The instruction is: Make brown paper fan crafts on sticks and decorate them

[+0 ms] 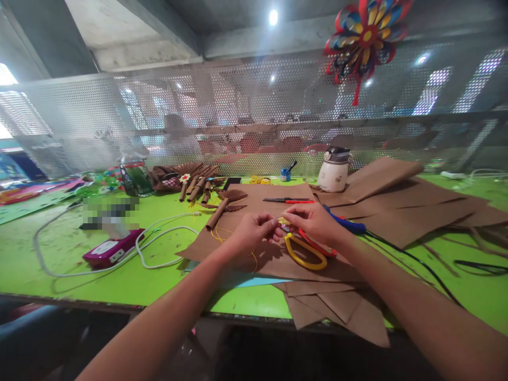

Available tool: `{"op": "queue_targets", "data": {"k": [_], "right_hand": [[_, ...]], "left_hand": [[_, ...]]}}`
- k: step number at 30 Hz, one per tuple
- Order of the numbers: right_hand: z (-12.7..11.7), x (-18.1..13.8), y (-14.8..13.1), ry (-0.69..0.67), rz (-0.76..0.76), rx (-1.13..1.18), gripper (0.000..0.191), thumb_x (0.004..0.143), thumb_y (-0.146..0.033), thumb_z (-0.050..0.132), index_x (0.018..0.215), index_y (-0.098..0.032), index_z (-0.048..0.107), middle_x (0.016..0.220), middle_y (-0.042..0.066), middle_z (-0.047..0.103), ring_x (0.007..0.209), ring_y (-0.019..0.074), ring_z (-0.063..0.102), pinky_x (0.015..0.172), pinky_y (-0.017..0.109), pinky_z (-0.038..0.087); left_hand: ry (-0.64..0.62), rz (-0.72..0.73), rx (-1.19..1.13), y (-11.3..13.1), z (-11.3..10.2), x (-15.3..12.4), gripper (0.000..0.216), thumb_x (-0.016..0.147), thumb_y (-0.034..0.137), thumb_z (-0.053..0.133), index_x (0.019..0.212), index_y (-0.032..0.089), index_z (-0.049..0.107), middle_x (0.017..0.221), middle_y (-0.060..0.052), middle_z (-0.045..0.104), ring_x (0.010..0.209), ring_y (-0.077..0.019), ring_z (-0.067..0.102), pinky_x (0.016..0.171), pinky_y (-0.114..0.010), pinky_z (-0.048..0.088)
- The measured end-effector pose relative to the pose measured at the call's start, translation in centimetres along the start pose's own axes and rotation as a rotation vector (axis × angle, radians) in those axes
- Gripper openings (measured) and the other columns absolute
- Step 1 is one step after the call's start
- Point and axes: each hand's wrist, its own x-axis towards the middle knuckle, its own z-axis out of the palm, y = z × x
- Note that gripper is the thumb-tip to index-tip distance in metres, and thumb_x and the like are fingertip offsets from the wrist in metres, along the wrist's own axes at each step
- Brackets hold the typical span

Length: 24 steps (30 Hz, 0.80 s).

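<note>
My left hand (254,231) and my right hand (311,222) meet above a sheet of brown paper (242,248) on the green table (119,275). Both pinch a small yellow piece (283,220) between their fingertips, with thin yellow string (217,233) trailing off to the left. Yellow-handled scissors (304,253) and a red-handled pair (317,246) lie on the paper just under my right hand. A blue-handled tool (349,225) lies behind my right wrist.
Rolled brown paper fans (222,203) and tubes (196,188) lie further back. Another pair of scissors (288,200), a white jar (334,169), a small blue pot (285,173), stacked brown sheets (416,206), a pink device (113,248) with white cable (159,248), and a perforated metal screen (238,116).
</note>
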Motion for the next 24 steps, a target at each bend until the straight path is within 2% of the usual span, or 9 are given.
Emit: {"op": "queue_targets", "data": {"k": [3, 5, 10, 13, 16, 21, 24], "right_hand": [[0.0, 0.1, 0.0, -0.025, 0.138, 0.21, 0.037, 0.077, -0.049, 0.055, 0.069, -0.014, 0.061, 0.059, 0.0, 0.056, 0.053, 0.0099, 0.049, 0.053, 0.024, 0.041], [0.2, 0.1, 0.0, -0.022, 0.177, 0.273, 0.038, 0.074, -0.051, 0.057, 0.068, -0.013, 0.06, 0.058, 0.0, 0.056, 0.051, 0.0093, 0.048, 0.051, 0.024, 0.04], [0.6, 0.0, 0.1, 0.051, 0.17, 0.248, 0.033, 0.071, -0.045, 0.062, 0.067, -0.013, 0.059, 0.056, 0.0, 0.055, 0.051, 0.0093, 0.048, 0.049, 0.022, 0.039], [0.6, 0.0, 0.2, 0.058, 0.167, 0.223, 0.031, 0.073, -0.043, 0.06, 0.067, -0.013, 0.059, 0.054, -0.001, 0.053, 0.049, 0.0087, 0.045, 0.048, 0.022, 0.037], [0.3, 0.0, 0.0, 0.04, 0.127, 0.125, 0.029, 0.075, -0.041, 0.058, 0.067, -0.013, 0.059, 0.053, -0.001, 0.052, 0.049, 0.009, 0.043, 0.047, 0.022, 0.035], [-0.3, 0.1, -0.3, 0.009, -0.035, -0.119, 0.027, 0.078, -0.036, 0.054, 0.066, -0.014, 0.062, 0.059, 0.001, 0.055, 0.056, 0.011, 0.046, 0.053, 0.023, 0.036], [-0.5, 0.1, -0.4, -0.009, -0.044, -0.113, 0.028, 0.078, -0.037, 0.054, 0.065, -0.014, 0.062, 0.058, 0.0, 0.054, 0.055, 0.0105, 0.046, 0.052, 0.023, 0.035]], "left_hand": [[0.045, 0.057, 0.112, 0.1, 0.1, 0.1, 0.028, 0.077, 0.037, 0.059, 0.07, 0.01, 0.06, 0.064, -0.004, 0.063, 0.055, -0.0092, 0.055, 0.054, -0.021, 0.042], [0.062, 0.096, 0.169, 0.1, 0.2, 0.1, 0.027, 0.079, 0.036, 0.056, 0.07, 0.01, 0.06, 0.064, -0.004, 0.062, 0.055, -0.0095, 0.055, 0.053, -0.021, 0.042], [0.099, 0.179, 0.31, 0.3, 0.5, -0.1, 0.025, 0.081, 0.03, 0.052, 0.068, 0.011, 0.061, 0.061, -0.004, 0.062, 0.053, -0.0094, 0.052, 0.052, -0.02, 0.04], [0.106, 0.168, 0.338, 0.5, 0.6, -0.2, 0.024, 0.08, 0.03, 0.053, 0.067, 0.012, 0.062, 0.061, -0.004, 0.063, 0.055, -0.0101, 0.053, 0.052, -0.02, 0.04], [0.03, 0.119, 0.271, 0.7, 0.4, -0.4, 0.025, 0.079, 0.032, 0.055, 0.069, 0.011, 0.062, 0.064, -0.005, 0.064, 0.058, -0.0112, 0.055, 0.055, -0.021, 0.041], [-0.135, 0.024, 0.125, 1.0, 0.0, -0.6, 0.028, 0.079, 0.037, 0.056, 0.075, 0.01, 0.062, 0.072, -0.007, 0.066, 0.062, -0.0108, 0.057, 0.061, -0.022, 0.042], [-0.173, -0.016, 0.057, 0.8, -0.1, -0.7, 0.03, 0.08, 0.039, 0.056, 0.078, 0.009, 0.061, 0.074, -0.008, 0.066, 0.065, -0.0124, 0.06, 0.061, -0.023, 0.043]]}}
